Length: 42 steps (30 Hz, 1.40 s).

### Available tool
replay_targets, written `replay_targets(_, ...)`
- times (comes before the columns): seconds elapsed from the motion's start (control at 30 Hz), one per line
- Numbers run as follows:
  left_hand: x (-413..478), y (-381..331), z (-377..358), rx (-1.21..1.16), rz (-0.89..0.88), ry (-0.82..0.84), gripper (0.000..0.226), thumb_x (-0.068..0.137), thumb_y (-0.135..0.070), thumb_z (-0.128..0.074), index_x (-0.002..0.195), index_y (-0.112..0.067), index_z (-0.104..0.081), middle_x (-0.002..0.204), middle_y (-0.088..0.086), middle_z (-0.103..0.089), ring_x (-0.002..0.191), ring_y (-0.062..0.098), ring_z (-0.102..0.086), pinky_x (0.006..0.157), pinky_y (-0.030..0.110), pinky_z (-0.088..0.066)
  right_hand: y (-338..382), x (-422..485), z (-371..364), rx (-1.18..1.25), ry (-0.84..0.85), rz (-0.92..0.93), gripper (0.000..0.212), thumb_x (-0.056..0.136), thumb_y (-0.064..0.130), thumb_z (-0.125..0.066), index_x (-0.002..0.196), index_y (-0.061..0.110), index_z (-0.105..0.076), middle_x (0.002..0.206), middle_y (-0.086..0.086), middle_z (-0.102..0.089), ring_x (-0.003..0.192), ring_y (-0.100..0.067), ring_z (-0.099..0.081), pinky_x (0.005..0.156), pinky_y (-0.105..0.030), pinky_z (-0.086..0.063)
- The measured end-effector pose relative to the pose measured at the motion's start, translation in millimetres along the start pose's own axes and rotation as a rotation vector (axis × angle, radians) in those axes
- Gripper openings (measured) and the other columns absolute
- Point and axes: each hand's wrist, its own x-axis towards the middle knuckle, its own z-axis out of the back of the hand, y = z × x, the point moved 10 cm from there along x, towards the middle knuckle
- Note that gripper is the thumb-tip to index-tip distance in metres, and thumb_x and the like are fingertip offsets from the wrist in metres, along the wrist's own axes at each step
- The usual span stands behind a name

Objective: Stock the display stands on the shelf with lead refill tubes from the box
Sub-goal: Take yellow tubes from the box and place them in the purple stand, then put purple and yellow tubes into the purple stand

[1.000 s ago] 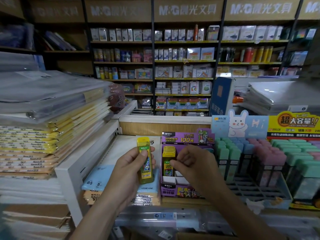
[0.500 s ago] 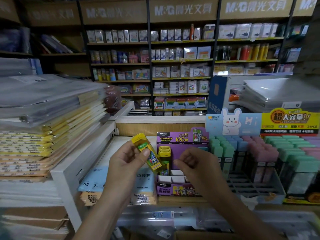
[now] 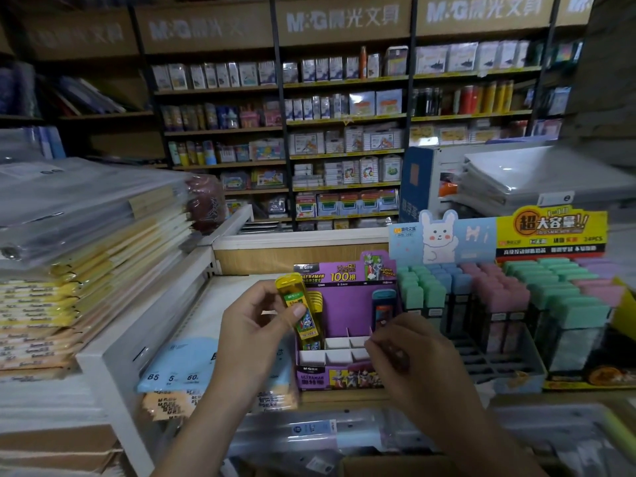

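While my left hand (image 3: 254,325) pinches a yellow refill tube (image 3: 303,311) between thumb and fingers, I see the tube tilted, its cap end leaning up and to the left, its lower end over the back left slots of the purple display stand (image 3: 344,339). A few more yellow tubes (image 3: 316,299) stand in that back left corner, partly hidden behind the one I hold. A blue tube (image 3: 383,309) stands upright on the stand's right side. The white dividers (image 3: 339,352) in the front rows show open slots.

My right hand (image 3: 413,366) sits low in front of the stand's right edge, fingers curled in with the tips close together; I cannot tell whether anything is pinched between them.

Just right of the purple stand is a larger stand with a rabbit card (image 3: 444,235), filled with green, blue and pink cases (image 3: 481,297). To the left, a tall stack of wrapped paper pads (image 3: 86,270) sits beside the white shelf divider (image 3: 113,356), and blue loose-leaf packs (image 3: 179,366) lie flat on the shelf.
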Motion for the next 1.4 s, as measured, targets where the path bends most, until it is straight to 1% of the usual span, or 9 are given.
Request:
replay_targets(0.1,-2,1,-5,0.067,-0.019,0.038,0.032,0.084,-0.002,-0.078,0.094,-0.032,-0.075,0.074,0.004,-0.064,0.070,0.011,-0.059,0.068,0.018,-0.050,0,-7,2,-0.034,0.001,0.024,0.006,0.081,0.015,-0.081,0.081,0.017,-0.076,0.079,0.010,-0.064,0.079,-0.010,-0.057,0.065,-0.029,-0.054)
replay_targets(0.3,-6,12,-8,0.126,0.026,0.054,0.044,0.082,0.001,-0.079,0.104,-0.037,-0.072,0.076,-0.003,-0.059,0.074,0.021,-0.061,0.067,0.024,-0.053,-2,-10,0,-0.018,0.003,0.026,0.003,0.086,0.017,-0.077,0.083,0.017,-0.075,0.081,0.011,-0.062,0.082,-0.012,-0.057,0.067,-0.031,-0.053)
replay_targets(0.43,-7,13,-8,0.135,0.056,0.052,0.053,0.079,0.005,-0.080,0.110,-0.036,-0.071,0.080,-0.001,-0.057,0.071,0.015,-0.057,0.062,0.019,-0.051,-3,-11,0,-0.009,0.010,0.015,0.006,0.086,0.018,-0.076,0.081,0.019,-0.073,0.080,0.013,-0.061,0.081,-0.010,-0.055,0.067,-0.031,-0.052)
replay_targets(0.63,-11,17,-12,0.294,0.117,0.085,0.065,0.077,0.000,-0.084,0.111,-0.049,-0.057,0.097,-0.002,-0.054,0.077,-0.007,-0.056,0.057,0.009,-0.048,-1,-12,3,-0.002,-0.005,0.011,0.006,0.084,0.015,-0.077,0.080,0.017,-0.073,0.079,0.011,-0.062,0.079,-0.011,-0.056,0.067,-0.029,-0.052)
replay_targets(0.73,-11,20,-12,0.294,0.152,0.092,0.067,0.078,-0.003,-0.084,0.106,-0.056,-0.053,0.097,-0.003,-0.053,0.075,-0.007,-0.055,0.055,0.011,-0.049,0,-12,3,-0.014,0.001,0.007,0.007,0.083,0.013,-0.079,0.080,0.017,-0.074,0.078,0.010,-0.062,0.078,-0.011,-0.056,0.066,-0.027,-0.051)
replay_targets(0.93,-10,21,-10,0.278,0.166,0.079,0.064,0.072,-0.006,-0.089,0.111,-0.044,-0.054,0.096,-0.002,-0.056,0.076,-0.003,-0.056,0.061,0.014,-0.051,0,-11,2,-0.007,0.034,-0.034,0.005,0.083,0.015,-0.079,0.082,0.018,-0.076,0.079,0.012,-0.064,0.079,-0.008,-0.056,0.066,-0.023,-0.051)
replay_targets(1.13,-16,-1,-6,0.219,0.066,0.041,0.044,0.079,-0.008,-0.084,0.104,-0.038,-0.064,0.091,-0.018,-0.061,0.084,0.006,-0.061,0.072,0.020,-0.053,-11,-17,15,0.184,-0.014,-0.161,0.004,0.087,0.016,-0.075,0.083,0.017,-0.075,0.080,0.013,-0.065,0.076,-0.005,-0.062,0.067,-0.020,-0.052)
replay_targets(1.3,-45,-20,-19,0.145,-0.018,0.096,0.034,0.084,-0.004,-0.078,0.098,-0.035,-0.070,0.089,-0.012,-0.066,0.085,0.010,-0.063,0.071,0.022,-0.053,-19,-36,37,0.213,-0.050,-0.216,0.006,0.086,0.013,-0.076,0.082,0.018,-0.075,0.079,0.010,-0.066,0.076,-0.006,-0.064,0.066,-0.015,-0.047)
replay_targets(1.4,-74,-12,-38,0.078,0.005,0.178,0.035,0.086,-0.003,-0.076,0.093,-0.037,-0.072,0.086,-0.009,-0.070,0.081,0.010,-0.066,0.070,0.015,-0.052,-29,-62,47,0.175,-0.047,-0.284,0.010,0.086,0.013,-0.075,0.084,0.022,-0.074,0.081,0.013,-0.068,0.079,-0.001,-0.064,0.065,-0.011,-0.047)
